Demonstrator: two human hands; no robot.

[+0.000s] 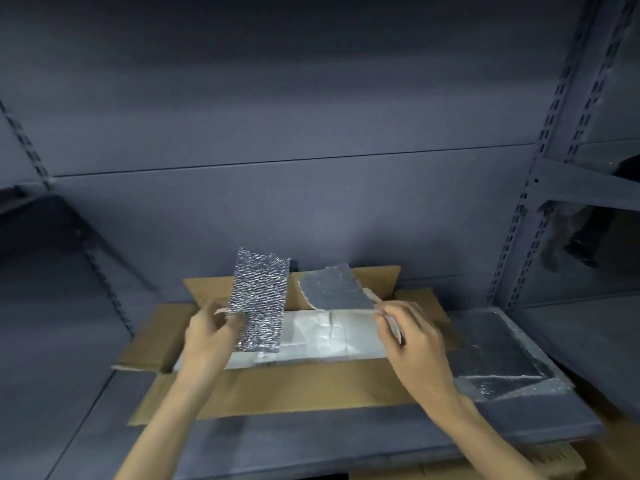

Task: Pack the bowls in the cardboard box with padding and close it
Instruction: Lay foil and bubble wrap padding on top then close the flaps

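Note:
An open cardboard box (311,389) lies on a grey metal shelf, its flaps spread outward. White padding (322,337) fills its inside; no bowls show. My left hand (207,334) pinches a rectangular silver foil padding sheet (259,299), held upright over the box's left part. My right hand (412,341) grips the edge of a second foil-faced padding piece (334,289), which tilts up against the back flap.
A larger silver foil sheet (502,362) lies flat on the shelf right of the box. Slotted shelf uprights (540,188) stand at the right and another at the left. More cardboard (450,469) shows below the shelf's front edge.

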